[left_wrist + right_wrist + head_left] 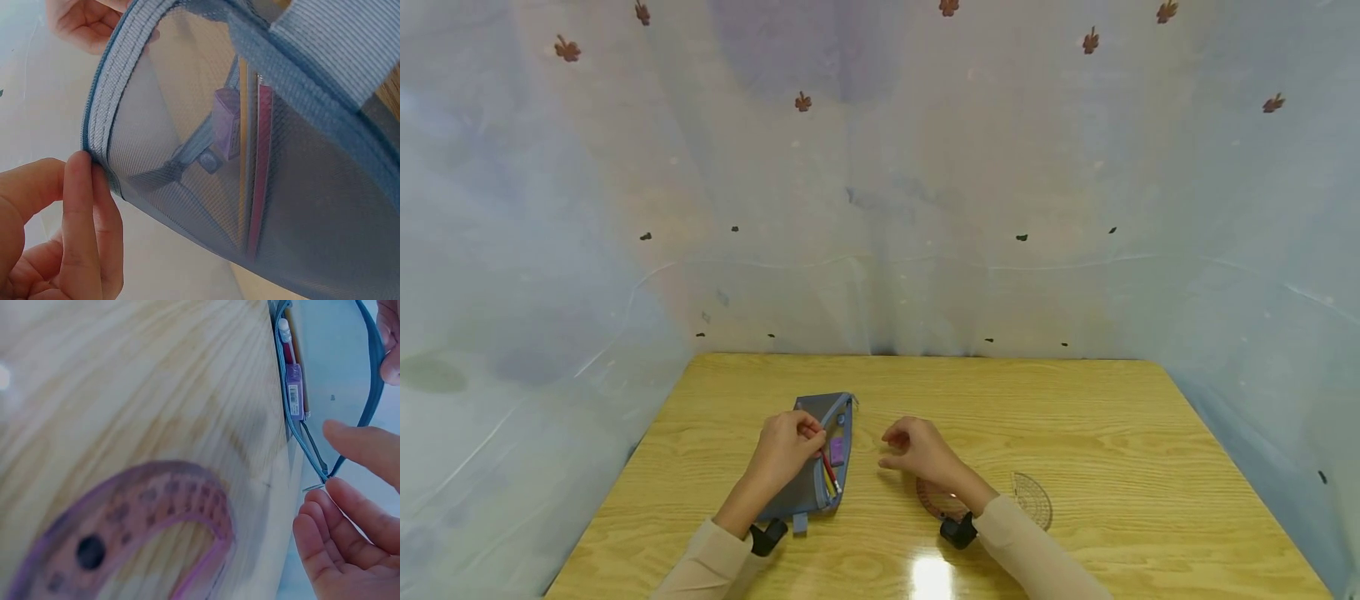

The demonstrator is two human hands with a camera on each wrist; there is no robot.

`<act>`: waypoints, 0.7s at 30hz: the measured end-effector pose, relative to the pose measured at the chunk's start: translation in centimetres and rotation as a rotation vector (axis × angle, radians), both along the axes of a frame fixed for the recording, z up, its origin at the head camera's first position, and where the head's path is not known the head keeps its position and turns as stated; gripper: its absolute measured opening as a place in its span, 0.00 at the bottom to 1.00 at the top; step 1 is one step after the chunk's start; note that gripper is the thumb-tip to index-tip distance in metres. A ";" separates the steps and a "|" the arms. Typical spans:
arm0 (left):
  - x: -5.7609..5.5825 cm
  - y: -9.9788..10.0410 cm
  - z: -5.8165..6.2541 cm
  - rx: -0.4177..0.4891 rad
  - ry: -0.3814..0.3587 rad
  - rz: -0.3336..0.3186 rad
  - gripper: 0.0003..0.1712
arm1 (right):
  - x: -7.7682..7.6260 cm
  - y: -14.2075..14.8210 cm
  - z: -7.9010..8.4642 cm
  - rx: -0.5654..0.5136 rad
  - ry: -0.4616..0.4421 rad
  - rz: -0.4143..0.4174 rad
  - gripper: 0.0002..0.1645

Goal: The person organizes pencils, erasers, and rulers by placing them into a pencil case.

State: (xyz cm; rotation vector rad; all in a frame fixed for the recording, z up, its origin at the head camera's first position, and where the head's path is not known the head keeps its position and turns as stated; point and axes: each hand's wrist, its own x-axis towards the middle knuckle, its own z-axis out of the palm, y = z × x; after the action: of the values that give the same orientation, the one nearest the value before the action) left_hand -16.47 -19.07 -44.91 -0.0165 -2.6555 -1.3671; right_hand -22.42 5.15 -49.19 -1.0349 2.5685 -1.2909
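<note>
Pouch (805, 490) on the table (1075, 417), unzipped, left hand (785, 446) pinching its rim (103, 115)! Right hand (922, 454) just beside, holding nothing, thumb and fingers parted; best hold that rim wide, gently, pencils (830, 469) undisturbed.

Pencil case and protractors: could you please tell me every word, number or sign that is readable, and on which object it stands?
No text can be read.
Purple block in the pencil case: a white label with barcode-like lines; its print is too small and blurred.
Pink protractor: scale marks, too blurred.
Clear protractor: fine markings, too small.
</note>
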 end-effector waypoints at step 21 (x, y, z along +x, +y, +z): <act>-0.1 0.2 0.0 -0.013 -0.003 -0.004 0.03 | 1.5 4.2 0.4 0.028 -0.022 -0.005 0.19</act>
State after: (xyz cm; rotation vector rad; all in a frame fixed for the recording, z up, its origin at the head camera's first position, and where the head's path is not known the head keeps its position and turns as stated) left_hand -16.55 -18.90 -44.96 -0.0218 -2.6681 -1.3519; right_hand -20.93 9.31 -48.76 -1.0043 2.5669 -1.2566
